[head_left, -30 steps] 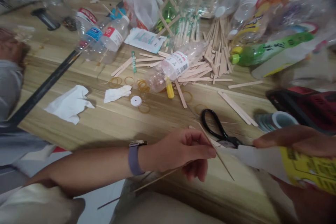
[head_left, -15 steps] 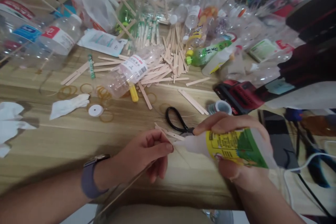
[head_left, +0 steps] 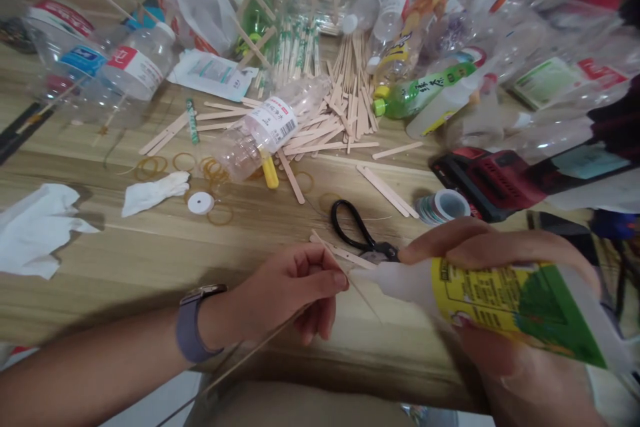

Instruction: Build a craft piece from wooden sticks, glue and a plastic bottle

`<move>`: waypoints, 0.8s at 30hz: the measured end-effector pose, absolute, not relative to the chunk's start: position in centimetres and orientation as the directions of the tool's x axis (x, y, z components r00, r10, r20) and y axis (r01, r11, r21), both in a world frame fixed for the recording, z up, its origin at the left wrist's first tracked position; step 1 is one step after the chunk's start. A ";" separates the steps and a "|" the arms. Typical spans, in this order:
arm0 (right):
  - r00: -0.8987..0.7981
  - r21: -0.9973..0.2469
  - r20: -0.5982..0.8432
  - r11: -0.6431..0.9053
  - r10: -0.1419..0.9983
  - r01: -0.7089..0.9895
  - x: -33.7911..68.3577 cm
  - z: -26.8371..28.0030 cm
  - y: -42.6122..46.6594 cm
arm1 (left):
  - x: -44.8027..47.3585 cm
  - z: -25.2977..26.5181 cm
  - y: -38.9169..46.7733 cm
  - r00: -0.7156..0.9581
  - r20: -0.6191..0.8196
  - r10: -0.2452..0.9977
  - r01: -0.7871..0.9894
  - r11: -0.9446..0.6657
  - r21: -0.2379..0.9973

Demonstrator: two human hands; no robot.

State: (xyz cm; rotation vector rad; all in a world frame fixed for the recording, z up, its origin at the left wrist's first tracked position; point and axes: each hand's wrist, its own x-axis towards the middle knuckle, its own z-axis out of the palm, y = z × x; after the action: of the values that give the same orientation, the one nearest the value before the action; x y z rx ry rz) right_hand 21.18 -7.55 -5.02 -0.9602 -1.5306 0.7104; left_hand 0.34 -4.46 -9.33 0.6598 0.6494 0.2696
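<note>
The left hand [head_left: 295,290] pinches a thin skewer [head_left: 260,353] between thumb and forefinger, the stick running down past the table edge toward the lower left; a purple watch [head_left: 193,327] sits on that wrist. The right hand [head_left: 505,320] is wrapped around a glue bottle [head_left: 495,300], held on its side with the white nozzle just beside the left fingertips. Its label is yellow and green with small black print, too blurred to read. Just behind the nozzle lie black scissors [head_left: 357,230] on the wooden table [head_left: 150,253], with a tape roll [head_left: 443,205] and a red tool [head_left: 487,180] to the right. Farther back, a clear bottle [head_left: 273,127] lies on its side, its white label carrying a barcode and red mark, unreadable. A green bottle [head_left: 425,90] with a yellow cap bears dark characters that cannot be made out. A heap of craft sticks [head_left: 350,100] spreads between them. Rubber bands [head_left: 210,170], a white cap [head_left: 201,203] and crumpled tissue [head_left: 37,227] lie to the left.
</note>
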 end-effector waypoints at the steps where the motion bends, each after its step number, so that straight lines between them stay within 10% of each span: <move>1: -0.044 -0.842 0.502 0.500 0.864 0.203 21.2 -4.9 -7.5 | 0.3 -9.3 -4.4 0.772 -0.472 0.426 -0.031 0.767 0.641; 24: -0.067 -0.862 0.414 0.415 0.908 0.291 20.6 -4.0 -8.0 | 0.4 -9.4 -4.3 0.782 -0.463 0.416 -0.050 0.784 0.619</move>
State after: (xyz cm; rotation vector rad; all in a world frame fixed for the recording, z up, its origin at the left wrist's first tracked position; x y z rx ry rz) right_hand 20.57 -8.01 -3.96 -1.0820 -1.6009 0.7210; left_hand 0.37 -4.29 -9.38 0.6263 0.6284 0.2698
